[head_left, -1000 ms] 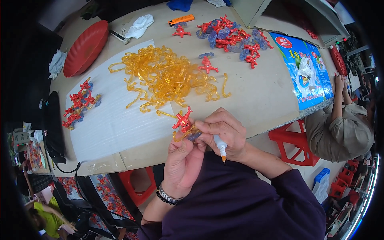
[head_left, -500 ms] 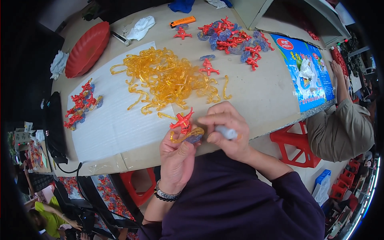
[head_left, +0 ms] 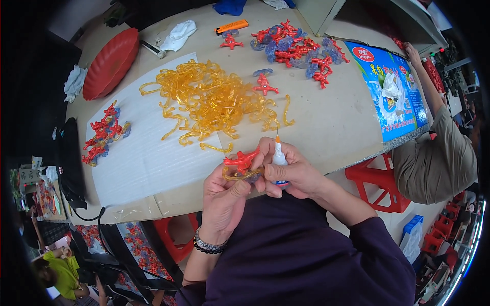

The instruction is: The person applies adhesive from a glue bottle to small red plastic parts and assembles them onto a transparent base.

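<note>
Near the table's front edge, my left hand (head_left: 222, 204) is closed on a small red figurine (head_left: 242, 161) with a purple translucent base. A curved amber plastic strand (head_left: 230, 176) lies across the figurine's lower part. My right hand (head_left: 302, 177) grips a white glue bottle (head_left: 279, 157) whose orange nozzle and thin tip point away from me. Its thumb and fingertips also meet the strand and base, partly hiding them. Just beyond both hands is a heap of amber curly strands (head_left: 204, 102); one loose strand (head_left: 216, 148) lies closest to the figurine.
The heap lies partly on a white sheet (head_left: 132, 173). Red figurines with purple bases (head_left: 104, 133) sit at the left; more figurines (head_left: 298, 51) are piled at the far right. A red dish (head_left: 111, 64), orange-black object (head_left: 232, 26) and blue printed sheet (head_left: 388, 97) surround them. Another person's arm (head_left: 429, 81) reaches in at right.
My right hand has moved left onto the figurine, and the glue bottle has swung so its nozzle points away. The figurine has tilted. The other person's arm has reached farther toward the back.
</note>
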Motion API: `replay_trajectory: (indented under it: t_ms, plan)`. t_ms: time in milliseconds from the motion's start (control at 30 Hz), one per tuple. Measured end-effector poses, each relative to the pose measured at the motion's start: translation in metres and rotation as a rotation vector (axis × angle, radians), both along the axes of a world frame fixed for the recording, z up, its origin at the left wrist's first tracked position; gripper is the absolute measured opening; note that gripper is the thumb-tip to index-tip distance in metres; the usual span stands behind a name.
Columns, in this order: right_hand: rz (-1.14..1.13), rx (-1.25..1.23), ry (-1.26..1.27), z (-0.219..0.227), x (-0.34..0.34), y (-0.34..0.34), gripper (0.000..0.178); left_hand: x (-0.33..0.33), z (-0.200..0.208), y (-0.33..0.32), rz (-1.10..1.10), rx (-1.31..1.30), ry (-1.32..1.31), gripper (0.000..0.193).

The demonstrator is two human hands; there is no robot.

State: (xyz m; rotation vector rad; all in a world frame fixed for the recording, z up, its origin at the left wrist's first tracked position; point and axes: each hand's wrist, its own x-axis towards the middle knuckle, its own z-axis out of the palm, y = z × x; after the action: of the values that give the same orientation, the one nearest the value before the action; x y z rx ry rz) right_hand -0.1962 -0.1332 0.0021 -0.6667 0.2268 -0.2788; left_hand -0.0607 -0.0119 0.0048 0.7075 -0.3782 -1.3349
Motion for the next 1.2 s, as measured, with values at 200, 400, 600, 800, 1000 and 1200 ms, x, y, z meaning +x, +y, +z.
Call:
replay_trajectory:
  t_ms: [200, 400, 600, 800, 1000, 1200]
  plan:
    - [-0.071, 0.2, 0.095, 0.011, 0.0, 0.007, 0.016, 0.0, -0.001, 0.002, 0.051, 0.047, -0.033, 0.043]
    - [-0.084, 0.148, 0.129, 0.011, -0.002, 0.005, 0.016, -0.002, 0.002, 0.002, 0.197, 0.112, -0.22, 0.032]
    - [-0.095, 0.113, 0.121, 0.007, -0.004, 0.005, 0.016, 0.005, 0.004, 0.005, 0.184, 0.159, -0.436, 0.022]
    - [-0.06, 0.162, 0.14, 0.008, -0.004, 0.005, 0.015, 0.013, 0.009, 0.008, 0.183, 0.164, -0.631, 0.015]
    - [-0.054, 0.139, 0.154, 0.006, -0.004, 0.007, 0.014, 0.015, 0.012, 0.007, 0.168, 0.129, -0.754, 0.012]
    - [-0.052, 0.103, 0.171, 0.007, -0.005, 0.008, 0.014, 0.01, 0.008, 0.007, 0.171, 0.113, -0.724, 0.013]
